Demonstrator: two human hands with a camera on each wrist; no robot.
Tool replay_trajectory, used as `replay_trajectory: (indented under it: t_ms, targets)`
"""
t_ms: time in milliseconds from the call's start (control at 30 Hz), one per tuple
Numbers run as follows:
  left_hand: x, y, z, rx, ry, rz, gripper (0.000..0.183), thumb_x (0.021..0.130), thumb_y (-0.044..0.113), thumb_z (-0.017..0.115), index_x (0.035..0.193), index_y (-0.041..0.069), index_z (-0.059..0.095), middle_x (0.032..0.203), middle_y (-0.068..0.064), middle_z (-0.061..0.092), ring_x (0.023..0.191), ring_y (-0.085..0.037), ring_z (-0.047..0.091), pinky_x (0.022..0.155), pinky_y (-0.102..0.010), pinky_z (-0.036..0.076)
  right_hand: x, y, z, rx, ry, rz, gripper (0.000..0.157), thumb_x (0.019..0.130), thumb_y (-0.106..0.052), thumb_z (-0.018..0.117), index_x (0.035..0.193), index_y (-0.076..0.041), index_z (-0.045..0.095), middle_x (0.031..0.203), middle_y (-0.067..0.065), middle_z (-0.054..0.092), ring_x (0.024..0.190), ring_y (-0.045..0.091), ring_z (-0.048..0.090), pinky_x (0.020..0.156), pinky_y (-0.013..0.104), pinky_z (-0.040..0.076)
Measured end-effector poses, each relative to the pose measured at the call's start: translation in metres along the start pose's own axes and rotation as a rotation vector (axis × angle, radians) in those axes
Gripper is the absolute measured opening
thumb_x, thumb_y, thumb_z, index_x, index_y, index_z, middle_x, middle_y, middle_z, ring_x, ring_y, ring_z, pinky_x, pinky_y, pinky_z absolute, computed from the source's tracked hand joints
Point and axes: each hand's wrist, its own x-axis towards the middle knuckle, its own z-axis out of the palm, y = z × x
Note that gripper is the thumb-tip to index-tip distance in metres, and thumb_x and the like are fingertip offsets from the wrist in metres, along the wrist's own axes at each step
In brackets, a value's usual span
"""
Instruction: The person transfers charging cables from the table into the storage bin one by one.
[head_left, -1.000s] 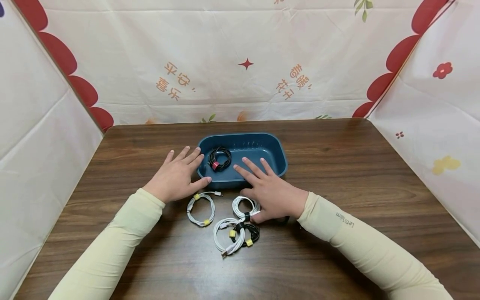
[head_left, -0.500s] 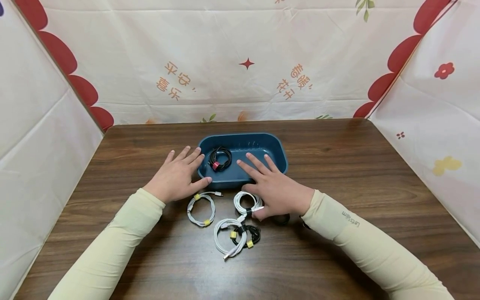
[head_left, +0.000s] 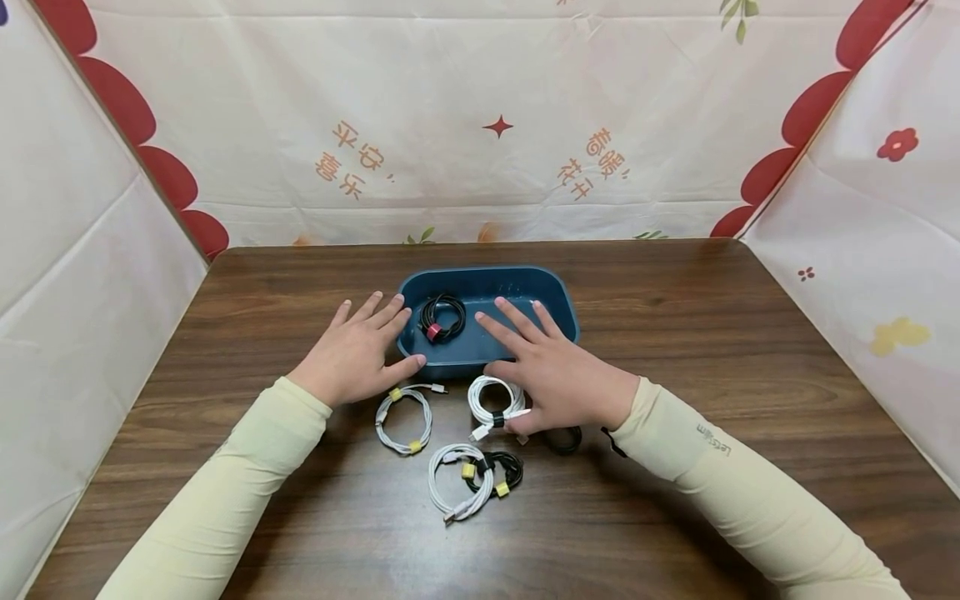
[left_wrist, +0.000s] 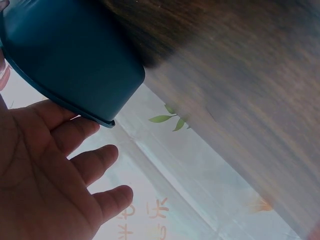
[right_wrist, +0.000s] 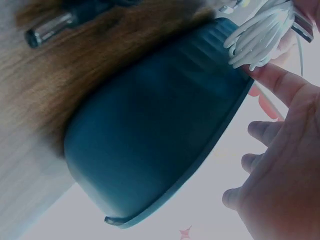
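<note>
In the head view, a white coiled cable (head_left: 476, 406) with a black tie is pinched between thumb and index finger of my right hand (head_left: 564, 375). That coil is raised at the front wall of a blue bin (head_left: 457, 369); the other fingers spread over the bin. My left hand (head_left: 358, 350) lies with straight, spread fingers at the bin's left end, and the left wrist view shows fingertips touching the rim (left_wrist: 75, 109). Inside the bin, on the left, is a black coiled cable with a red tie (head_left: 433, 332).
A pale coiled cable (head_left: 428, 417) with yellow ties lies before the bin. Nearer, a white coiled cable (head_left: 434, 483) overlaps a black one (head_left: 514, 473) with yellow ties. Another black coil (head_left: 566, 448) is partly hidden under the right hand. Patterned cloth (head_left: 495, 183) stands behind the table.
My right hand has lifted the white cable off the pile and carried it slightly toward the bin and right. The left hand stays in place.
</note>
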Motion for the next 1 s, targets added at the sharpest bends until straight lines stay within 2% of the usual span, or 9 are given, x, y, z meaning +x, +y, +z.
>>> replay_trajectory:
  t_ms: [333,633,1000]
  targets:
    - [0.0,0.0,-0.001,-0.01,-0.003,-0.003,0.083,0.094,0.07,0.042,0.153,0.01,0.04,0.16,-0.011,0.029,0.149,-0.036,0.017,0.115,-0.062,0.009,0.001,-0.002,-0.009,0.003,0.01,-0.005,0.067,0.08,-0.068,0.068,0.129,-0.023,0.067,0.166,0.012,0.008,0.15,0.035,-0.011,0.113,0.067,0.002]
    - [0.0,0.0,-0.001,-0.005,-0.005,-0.004,0.083,0.095,0.069,0.042,0.153,0.011,0.04,0.16,-0.01,0.029,0.149,-0.036,0.017,0.115,-0.063,0.013,0.004,0.001,-0.026,0.028,0.035,0.003,0.066,0.079,-0.065,0.071,0.13,-0.023,0.066,0.166,0.012,0.009,0.15,0.035,-0.011,0.112,0.068,0.002]
    - [0.0,0.0,0.0,-0.002,-0.005,-0.006,0.084,0.094,0.071,0.042,0.153,0.011,0.04,0.16,-0.01,0.029,0.149,-0.036,0.018,0.115,-0.063,0.011,0.007,0.009,-0.042,0.01,0.055,0.06,0.064,0.079,-0.062,0.073,0.128,-0.022,0.067,0.166,0.011,0.007,0.15,0.031,-0.013,0.112,0.068,0.002]
